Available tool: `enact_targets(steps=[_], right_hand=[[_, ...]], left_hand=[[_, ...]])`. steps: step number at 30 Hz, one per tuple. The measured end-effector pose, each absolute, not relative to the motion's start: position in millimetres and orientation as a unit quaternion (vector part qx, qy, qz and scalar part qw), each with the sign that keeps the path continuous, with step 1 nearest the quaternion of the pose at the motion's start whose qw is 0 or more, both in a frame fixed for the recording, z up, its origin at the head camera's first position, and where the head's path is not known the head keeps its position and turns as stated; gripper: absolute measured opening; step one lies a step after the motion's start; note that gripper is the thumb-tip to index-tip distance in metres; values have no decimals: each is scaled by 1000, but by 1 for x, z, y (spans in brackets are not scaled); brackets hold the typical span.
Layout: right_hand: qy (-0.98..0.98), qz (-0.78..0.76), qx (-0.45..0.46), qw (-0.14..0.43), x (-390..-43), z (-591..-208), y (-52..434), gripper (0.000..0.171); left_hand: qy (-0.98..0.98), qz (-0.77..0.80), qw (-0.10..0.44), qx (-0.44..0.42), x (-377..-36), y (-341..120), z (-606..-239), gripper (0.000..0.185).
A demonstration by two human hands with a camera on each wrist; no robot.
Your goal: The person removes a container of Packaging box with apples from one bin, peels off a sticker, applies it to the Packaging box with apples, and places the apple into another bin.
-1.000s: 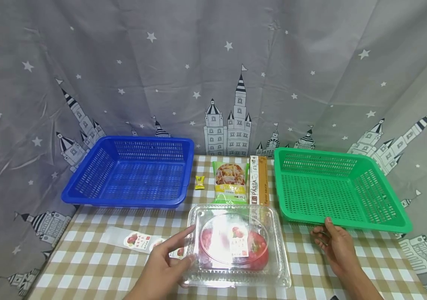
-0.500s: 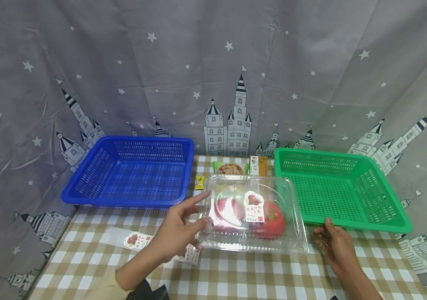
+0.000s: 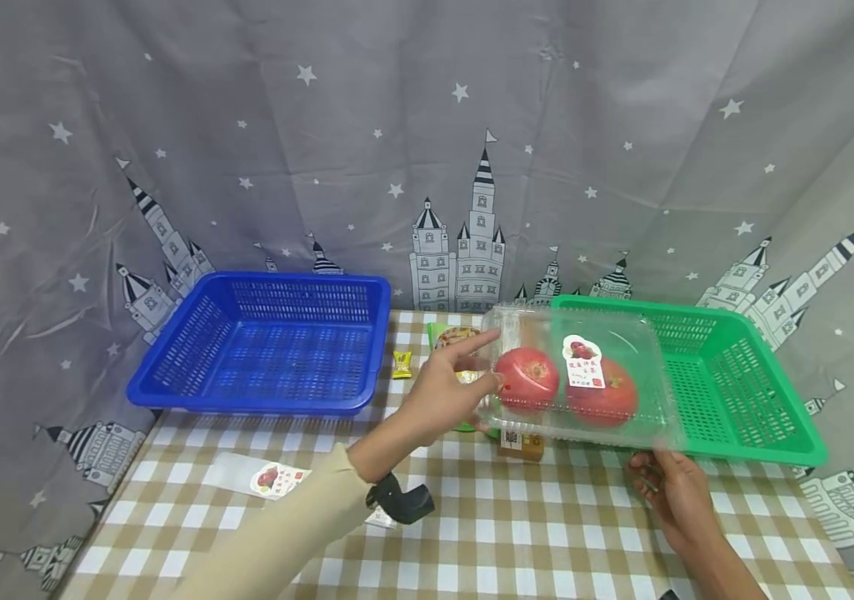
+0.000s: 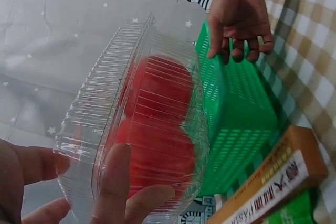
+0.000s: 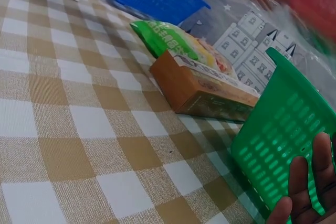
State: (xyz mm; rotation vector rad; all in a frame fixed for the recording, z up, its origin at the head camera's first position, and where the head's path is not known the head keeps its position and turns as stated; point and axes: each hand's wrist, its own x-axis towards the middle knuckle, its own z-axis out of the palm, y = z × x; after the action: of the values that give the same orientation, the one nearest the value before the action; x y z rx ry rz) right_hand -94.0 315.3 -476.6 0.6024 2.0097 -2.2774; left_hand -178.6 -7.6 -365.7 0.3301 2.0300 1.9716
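Observation:
My left hand grips the left end of a clear plastic clamshell box with two red round fruits and a small label inside. The box hangs in the air over the left rim of the green basket. In the left wrist view my fingers wrap under the ribbed box, tilted on edge. My right hand is at the green basket's front rim, fingers curled on it. The right wrist view shows its fingertips against the basket wall.
A blue basket stands at the left. Between the baskets lie a yellow candy, a green noodle packet and a brown pasta box, partly under the lifted box. A strip of stickers lies near the front left. A star-printed curtain hangs behind.
My left hand has lifted the clamshell box off the table and carried it away and to the right, up to the green basket. The right hand has stayed at the basket's rim.

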Motion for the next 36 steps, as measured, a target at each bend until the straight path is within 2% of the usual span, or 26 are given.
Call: enact_targets(steps=[6,18,36], right_hand=[[640,-737,216,25,-95,-475,316,47],[631,-752,192,20,-95,-477,317,49],[628,-756,182,9,-97,-478,315,46]], left_hand=[[696,691,156,114,-193,29,-366,60],[723,670,133,98,-210,102,-373,59],[784,605,122,63,-218,158,-394,57]])
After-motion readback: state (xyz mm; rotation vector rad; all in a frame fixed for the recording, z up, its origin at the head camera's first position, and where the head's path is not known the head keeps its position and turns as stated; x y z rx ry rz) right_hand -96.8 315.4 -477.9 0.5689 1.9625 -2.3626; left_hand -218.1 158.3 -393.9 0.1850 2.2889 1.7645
